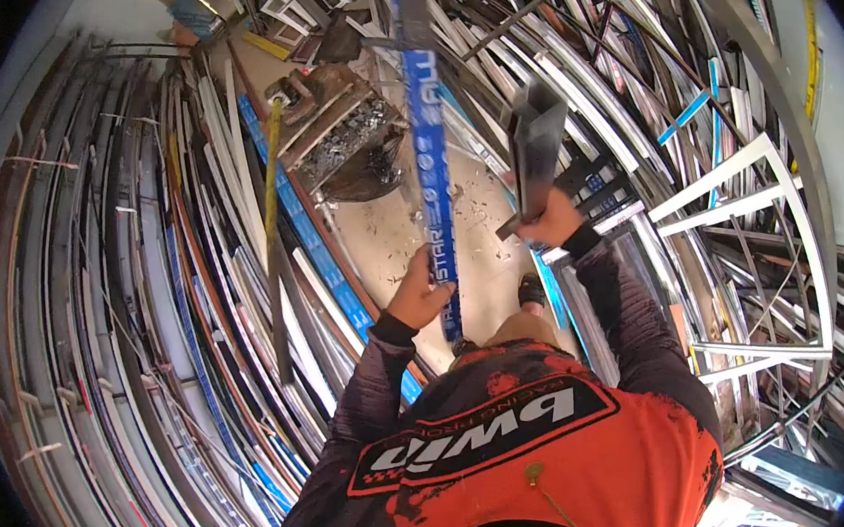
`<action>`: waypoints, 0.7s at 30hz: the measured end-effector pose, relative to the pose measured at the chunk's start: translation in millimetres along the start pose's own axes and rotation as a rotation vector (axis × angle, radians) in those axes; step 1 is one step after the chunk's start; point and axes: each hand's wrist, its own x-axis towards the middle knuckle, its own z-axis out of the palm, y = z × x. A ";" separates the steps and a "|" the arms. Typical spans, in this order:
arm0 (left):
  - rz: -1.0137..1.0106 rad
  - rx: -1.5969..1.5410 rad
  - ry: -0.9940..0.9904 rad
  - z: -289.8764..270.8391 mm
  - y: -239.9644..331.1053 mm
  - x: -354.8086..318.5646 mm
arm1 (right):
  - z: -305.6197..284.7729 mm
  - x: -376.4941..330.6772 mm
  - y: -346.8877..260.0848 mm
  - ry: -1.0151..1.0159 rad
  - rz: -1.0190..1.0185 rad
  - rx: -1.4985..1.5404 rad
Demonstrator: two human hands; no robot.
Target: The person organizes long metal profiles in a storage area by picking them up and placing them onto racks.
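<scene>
My left hand (420,288) grips a long, straight metal profile wrapped in blue printed film (427,144). The bar runs from near my feet up and away, with a bare dark end at its far tip. In my right hand (551,220) is a shorter dark grey metal profile (538,138) with a channel-like shape, its far end pointing up and slightly blurred. Its near end shows just left of my fingers. The two profiles are apart, the blue one to the left.
Rows of long profiles (190,273) fill the left side. Many loose bars lie piled on the right, with a white angled frame (813,268) among them. Ahead on the beige floor (484,239) sits a dark sack of metal scraps (351,157). A yellow strip (272,170) stands at left.
</scene>
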 end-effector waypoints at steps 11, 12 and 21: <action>0.001 -1.464 -0.442 -64.8 60.6 -131.1 | 13.0 -24.9 -182.4 0.318 -0.408 -1.241; -0.007 -1.334 -0.405 -70.6 71.1 -138.5 | 20.2 -21.3 -187.4 0.313 -0.424 -1.213; 0.143 -0.534 -0.033 -91.0 107.6 -171.3 | 73.5 -38.1 -174.0 0.123 0.018 0.050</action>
